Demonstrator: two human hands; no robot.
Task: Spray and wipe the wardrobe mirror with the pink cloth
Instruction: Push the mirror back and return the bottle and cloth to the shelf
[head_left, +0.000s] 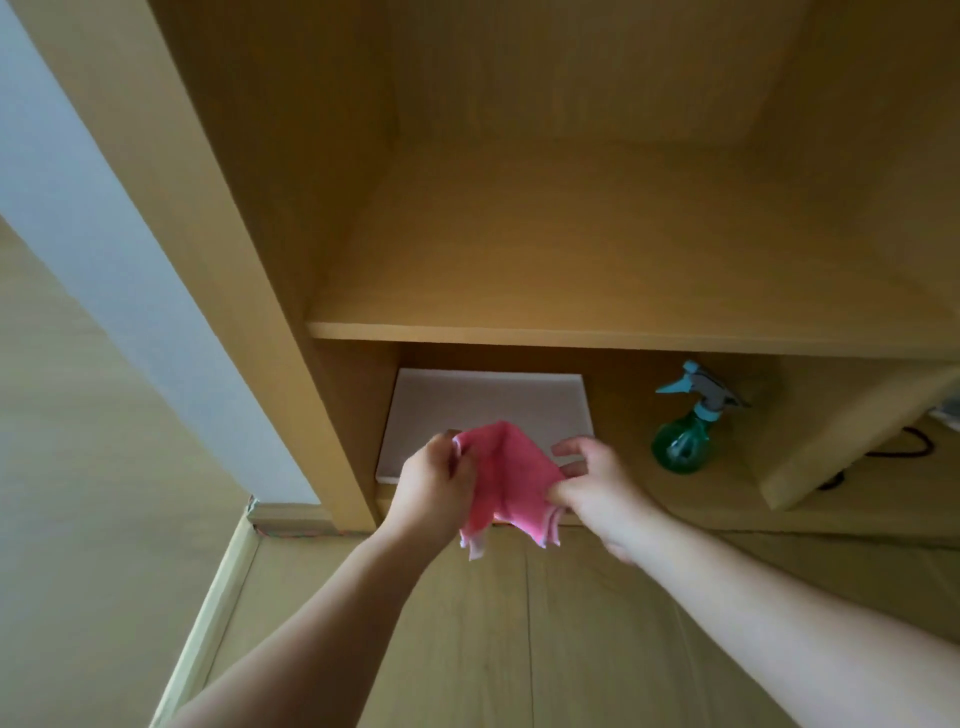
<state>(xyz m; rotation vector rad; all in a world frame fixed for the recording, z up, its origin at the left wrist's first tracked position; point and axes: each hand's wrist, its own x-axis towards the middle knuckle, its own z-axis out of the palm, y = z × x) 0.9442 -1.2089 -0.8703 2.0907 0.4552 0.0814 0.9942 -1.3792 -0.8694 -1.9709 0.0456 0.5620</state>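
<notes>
At the mouth of the lower compartment of the light wooden wardrobe (291, 260), the soft pink cloth (501, 467) hangs in the air between both hands, above the pale wood floor (545, 649). The left hand (434, 486) grips one edge with curled fingers (457, 460); the right hand (597, 486) pinches the opposite edge between thumb and forefinger, its other fingers spread loosely. The cloth sags in folds and appears light and limp; a bunched grip at its middle would suit wiping. The green translucent spray bottle (683, 441) with a pale blue trigger stands inside the compartment, to the right, apart from both hands; it is probably rigid and smooth, best taken at the neck. A flat white board (493, 397) lies behind the cloth. No mirror is in view.
</notes>
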